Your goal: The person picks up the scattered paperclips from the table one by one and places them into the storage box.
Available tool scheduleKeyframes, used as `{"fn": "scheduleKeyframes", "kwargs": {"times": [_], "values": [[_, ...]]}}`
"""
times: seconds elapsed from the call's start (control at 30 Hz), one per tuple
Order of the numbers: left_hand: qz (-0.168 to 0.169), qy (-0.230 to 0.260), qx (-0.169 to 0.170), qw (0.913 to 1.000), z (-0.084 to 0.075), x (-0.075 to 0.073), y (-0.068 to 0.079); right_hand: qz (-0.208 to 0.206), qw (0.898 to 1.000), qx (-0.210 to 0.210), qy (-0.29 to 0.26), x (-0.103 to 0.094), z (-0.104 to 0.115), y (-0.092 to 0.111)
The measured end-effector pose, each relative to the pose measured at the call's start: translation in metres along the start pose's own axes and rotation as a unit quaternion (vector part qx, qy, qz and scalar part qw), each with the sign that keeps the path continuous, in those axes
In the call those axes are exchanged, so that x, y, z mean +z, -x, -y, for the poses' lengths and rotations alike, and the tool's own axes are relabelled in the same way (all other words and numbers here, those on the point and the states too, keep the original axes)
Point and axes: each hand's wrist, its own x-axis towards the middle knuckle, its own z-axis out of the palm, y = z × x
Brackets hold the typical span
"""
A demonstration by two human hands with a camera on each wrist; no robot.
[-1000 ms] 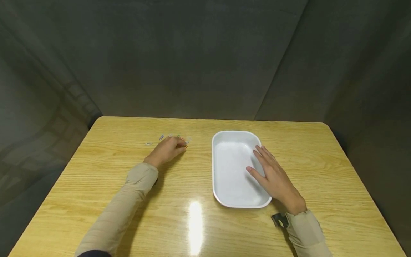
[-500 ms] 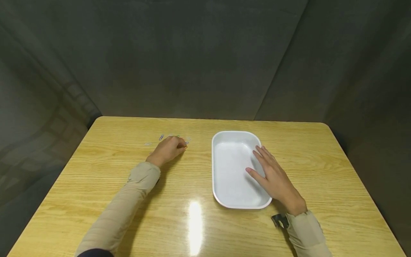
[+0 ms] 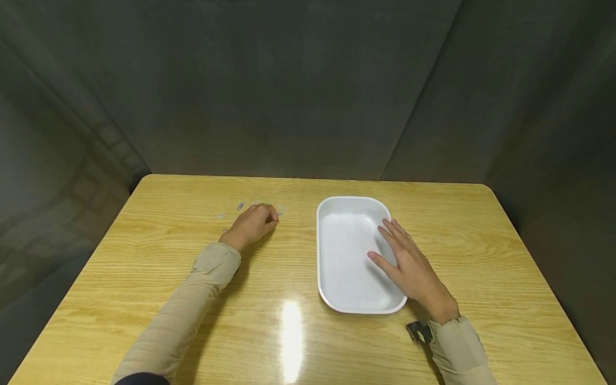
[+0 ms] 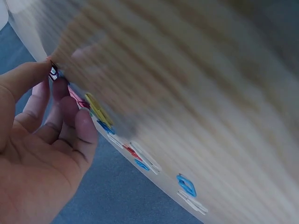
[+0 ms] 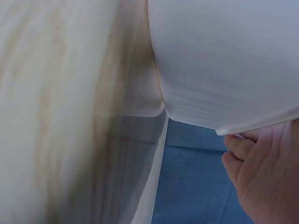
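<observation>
My left hand [image 3: 252, 223] is at the back left of the table, among scattered paper clips. Its thumb and index fingertip meet in a pinch on a small paper clip [image 4: 53, 72], mostly covered by the fingers; a bit of orange shows at the thumb tip. Close by lie a yellow paper clip [image 4: 99, 110], a pink one, a red paper clip [image 4: 132, 152] and several blue and white ones. My right hand [image 3: 416, 270] lies over the right rim of a white rectangular tray [image 3: 318, 251], its fingers straight and spread, thumb above the inside.
The tray stands right of the middle on a wood-grain table [image 3: 481, 256]. A dark curtain [image 3: 298, 91] hangs behind the table's far edge. A black wrist strap [image 3: 420, 331] shows under the right sleeve.
The left thumb and index finger have closed together at the orange clip, and that hand has barely shifted otherwise. The right hand and the tray stay where they were.
</observation>
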Motion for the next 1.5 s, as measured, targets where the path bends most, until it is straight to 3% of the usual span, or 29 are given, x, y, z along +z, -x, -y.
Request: {"fn": "scheduleKeyframes", "kwargs": {"times": [0.83,1.5], "values": [[-0.046,-0.024,0.079,0.9955,0.001,-0.002,0.009,0.008,1.0,0.006,-0.001,-0.002,0.002,-0.002],[-0.022,0.0,0.099,0.9948,-0.014,-0.001,0.019,0.009,1.0,0.01,-0.006,0.001,-0.001,0.0]]}}
